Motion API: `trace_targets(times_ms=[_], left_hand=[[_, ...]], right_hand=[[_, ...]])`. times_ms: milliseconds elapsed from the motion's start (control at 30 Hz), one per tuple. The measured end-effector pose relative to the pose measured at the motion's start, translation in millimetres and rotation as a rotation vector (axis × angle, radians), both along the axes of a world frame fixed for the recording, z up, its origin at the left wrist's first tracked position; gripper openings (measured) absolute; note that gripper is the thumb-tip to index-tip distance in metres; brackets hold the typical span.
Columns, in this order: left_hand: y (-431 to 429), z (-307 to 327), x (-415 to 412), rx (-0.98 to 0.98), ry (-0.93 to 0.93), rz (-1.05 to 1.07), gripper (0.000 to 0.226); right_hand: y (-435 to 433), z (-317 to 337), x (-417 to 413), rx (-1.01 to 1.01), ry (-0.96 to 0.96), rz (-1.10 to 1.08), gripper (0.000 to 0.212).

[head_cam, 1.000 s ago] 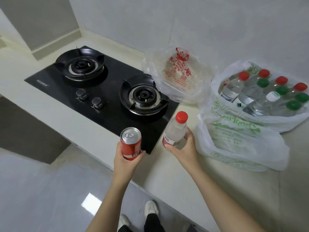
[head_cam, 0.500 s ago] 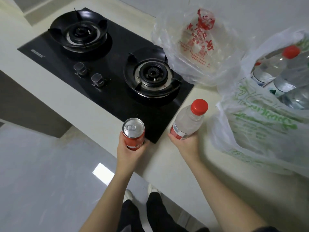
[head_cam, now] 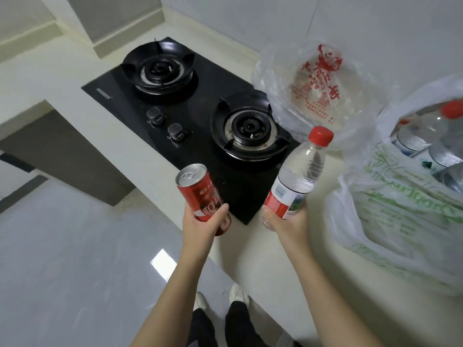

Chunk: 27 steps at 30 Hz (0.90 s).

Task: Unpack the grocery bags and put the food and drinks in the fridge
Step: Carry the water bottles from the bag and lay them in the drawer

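Can [head_cam: 198,194], bottle [head_cam: 298,176] now tilted; stove [head_cam: 190,116] behind, bag [head_cam: 400,211] beside.

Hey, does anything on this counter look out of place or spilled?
Nothing is spilled. The clear red-printed bag seems to slump against the right gas burner, an odd spot for plastic.

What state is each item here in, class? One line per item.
Red can: unopened, tilted, gripped by the left hand.
Water bottle: capped, tilted, gripped by the right hand.
White bag: open, capped bottles inside.
Clear bag: on the counter, contents unclear.
Burners: unlit.
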<state>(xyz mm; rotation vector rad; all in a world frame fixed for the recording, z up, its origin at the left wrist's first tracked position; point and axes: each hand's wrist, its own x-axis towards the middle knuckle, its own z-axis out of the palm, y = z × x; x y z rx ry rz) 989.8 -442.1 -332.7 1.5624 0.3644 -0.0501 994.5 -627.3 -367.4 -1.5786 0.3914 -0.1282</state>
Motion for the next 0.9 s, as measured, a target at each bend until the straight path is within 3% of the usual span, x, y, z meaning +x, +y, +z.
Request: trace_targets(times_ms=[133,267,433,567,733,900], left_hand=[[4,29,5,-0.063,-0.032,0.03,0.073],[10,54,5,-0.043,-0.097,0.047,0.078],[33,80,-10,-0.072,-0.125,0.158,0.087],[63,90,-31,-0.142,-0.137,0.239,0.068],[113,97,-71,-0.112,-0.158,0.421,0.082],[172,105,-131,-0.106,-0.217,0.609,0.081]], right_hand=[[11,39,2,0.068,-0.087,0.067,0.068],[23,71,9,0.182,-0.126,0.177,0.049],[54,97,12,0.342,-0.059,0.306,0.083],[84,105,10,0.347,-0.066,0.389,0.067],[138,112,-6,0.299,-0.058,0.531,0.062],[208,125,-37,0.274,-0.075,0.7,0.059]])
